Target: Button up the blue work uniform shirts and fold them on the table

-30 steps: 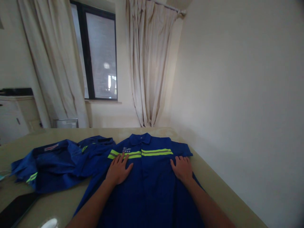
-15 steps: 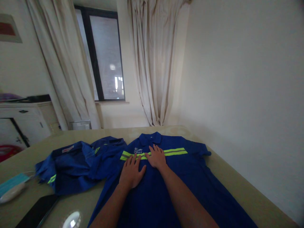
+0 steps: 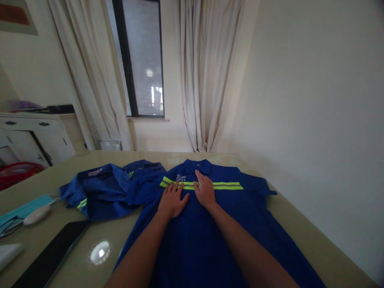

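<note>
A blue work shirt (image 3: 192,240) with a collar and a yellow-green reflective band across the chest lies spread out, front up, on the table. My left hand (image 3: 172,200) rests flat on it at the left end of the band, just below the white printed logo, fingers apart. On the chest below the collar lies my right hand (image 3: 205,191), fingers stretched toward the collar. Neither hand grips anything. Left of the shirt a second blue garment (image 3: 102,192) sits crumpled, with small reflective strips and a label showing.
On the table (image 3: 99,156) at left are a black phone-like slab (image 3: 51,256), a blue face mask (image 3: 27,210), glasses (image 3: 12,226), a white mouse-shaped item (image 3: 37,215) and a white object (image 3: 9,254). A wall (image 3: 315,120) borders the right side.
The view has tilted down and shifted left, so more of the left tabletop shows. My right hand's fingers have come closer together; both hands stay on the shirt's chest.
</note>
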`<state>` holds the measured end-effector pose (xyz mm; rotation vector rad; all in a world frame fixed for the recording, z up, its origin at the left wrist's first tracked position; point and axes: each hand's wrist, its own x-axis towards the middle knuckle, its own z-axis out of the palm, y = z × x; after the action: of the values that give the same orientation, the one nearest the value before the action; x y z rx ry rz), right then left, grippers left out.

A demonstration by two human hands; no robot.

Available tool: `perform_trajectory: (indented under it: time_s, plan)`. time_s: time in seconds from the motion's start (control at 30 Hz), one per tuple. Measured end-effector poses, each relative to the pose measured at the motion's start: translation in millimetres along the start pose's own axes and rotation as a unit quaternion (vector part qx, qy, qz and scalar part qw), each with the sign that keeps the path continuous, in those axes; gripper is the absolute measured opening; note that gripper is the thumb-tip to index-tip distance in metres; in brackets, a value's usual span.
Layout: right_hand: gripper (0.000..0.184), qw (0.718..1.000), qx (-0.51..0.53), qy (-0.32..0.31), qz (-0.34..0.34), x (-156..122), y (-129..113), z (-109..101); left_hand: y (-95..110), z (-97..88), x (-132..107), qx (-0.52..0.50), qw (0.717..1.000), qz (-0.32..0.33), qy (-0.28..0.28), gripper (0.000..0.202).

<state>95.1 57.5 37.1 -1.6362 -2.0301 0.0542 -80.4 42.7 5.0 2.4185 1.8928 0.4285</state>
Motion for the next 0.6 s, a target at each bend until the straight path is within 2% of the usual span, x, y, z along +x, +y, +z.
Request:
perform_trajectory:
  time_s: [0.03, 0.1, 0.17, 0.2, 0.27, 0.33, 0.43, 0.6]
  plan:
    - [0.056, 1.000, 0.022, 0.009, -0.018, -15, -5, -10, -1, 0.5, 2, -0.002, 1.000, 0.000, 0.003, 0.068]
    - [0.051, 0.997, 0.047, -0.032, -0.061, -60, -12, -31, -2, -0.6, 5, -0.006, 1.000, 0.001, 0.012, 0.063]
    - [0.050, 0.984, 0.037, -0.090, -0.146, -122, -12, -48, -2, -4.0, 7, -0.009, 1.000, 0.005, 0.024, 0.054]
    - [0.055, 0.979, 0.020, -0.099, -0.180, -154, -8, -54, -2, -6.2, 7, -0.009, 0.999, 0.007, 0.031, 0.049]
    - [0.072, 0.966, -0.026, -0.090, -0.241, -213, 5, -61, -1, -10.9, 5, -0.009, 0.999, 0.010, 0.040, 0.044]
    - [0.069, 0.965, -0.090, -0.061, -0.237, -255, 23, -65, 1, -15.0, 0, -0.006, 0.999, 0.015, 0.041, 0.043]
    - [0.071, 0.968, -0.127, -0.050, -0.212, -281, 45, -74, 4, -19.6, -13, 0.000, 0.999, 0.030, 0.030, 0.045]
    - [0.080, 0.977, -0.092, -0.082, -0.173, -282, 49, -100, 5, -24.9, -48, 0.022, 0.998, 0.065, 0.005, 0.049]
